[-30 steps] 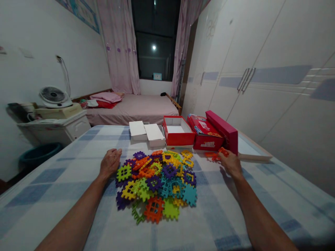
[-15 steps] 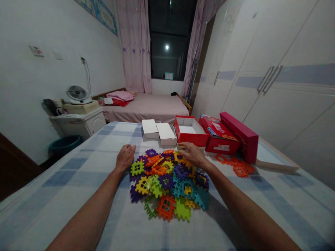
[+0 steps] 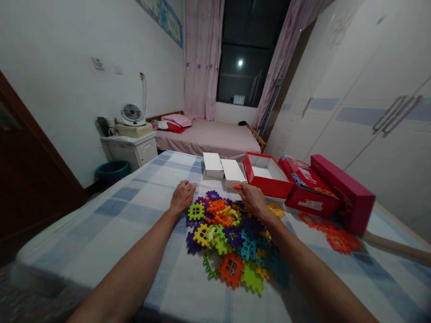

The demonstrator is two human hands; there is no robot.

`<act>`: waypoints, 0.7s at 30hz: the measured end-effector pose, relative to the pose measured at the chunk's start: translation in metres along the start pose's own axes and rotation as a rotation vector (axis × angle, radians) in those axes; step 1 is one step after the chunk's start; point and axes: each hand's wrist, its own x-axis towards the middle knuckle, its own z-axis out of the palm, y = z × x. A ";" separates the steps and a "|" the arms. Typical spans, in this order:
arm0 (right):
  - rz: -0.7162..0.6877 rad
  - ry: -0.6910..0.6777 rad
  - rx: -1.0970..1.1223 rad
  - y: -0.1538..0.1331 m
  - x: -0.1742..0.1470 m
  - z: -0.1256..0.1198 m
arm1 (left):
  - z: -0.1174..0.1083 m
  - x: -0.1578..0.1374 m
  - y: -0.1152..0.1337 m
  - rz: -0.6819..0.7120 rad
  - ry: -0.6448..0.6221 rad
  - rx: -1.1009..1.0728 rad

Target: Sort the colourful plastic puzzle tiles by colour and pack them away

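Right hand point(image 3: 253, 200) is closed in a pinch on a small orange tile point(image 3: 237, 186), held at the far edge of the pile of plastic tiles point(image 3: 232, 240), fingers curled over it and the piece mostly hidden under them. Left hand point(image 3: 182, 196) lies palm down with fingers loosely bent at the left far corner of the pile, touching the bench point(image 3: 111, 211) cloth and just beside a green tile point(image 3: 196, 211); it grips nothing that can be seen. The pile is the reference for all that follows. Judged from their look, the tiles are thin, flat, rigid moulded plastic with toothed edges and open window cut-outs: light, not fragile, smooth-faced and liable to slide on each other and to catch by their teeth when lifted from a heap. The sound hold is a pinch across the flat faces at an outer edge, or a fingertip hooked through a cut-out; a tile lying flat on the cloth would need an edge tipped up first. To the right of the pile a separate group of orange tiles point(image 3: 332, 233) lies apart on the cloth. Beyond the pile stand an open red box point(image 3: 266, 172) and two white boxes point(image 3: 224, 167); right of the red box, a printed red box point(image 3: 308, 184) and a pink box point(image 3: 343, 190).
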 end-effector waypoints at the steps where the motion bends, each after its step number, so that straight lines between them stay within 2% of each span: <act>1: -0.038 0.009 0.026 -0.004 0.000 -0.002 | 0.000 0.000 0.001 -0.001 0.000 0.006; 5: -0.210 -0.064 0.127 -0.028 0.000 -0.001 | -0.002 0.000 0.001 0.006 -0.009 0.044; 10: -0.371 -0.253 0.205 -0.043 -0.005 0.010 | -0.002 0.000 -0.001 0.048 -0.028 0.069; 15: -0.354 -0.278 0.166 -0.041 -0.005 0.009 | -0.003 -0.001 0.000 0.047 -0.034 0.086; 21: -0.282 -0.134 0.109 -0.043 0.001 0.009 | -0.004 -0.002 0.000 0.090 -0.059 0.112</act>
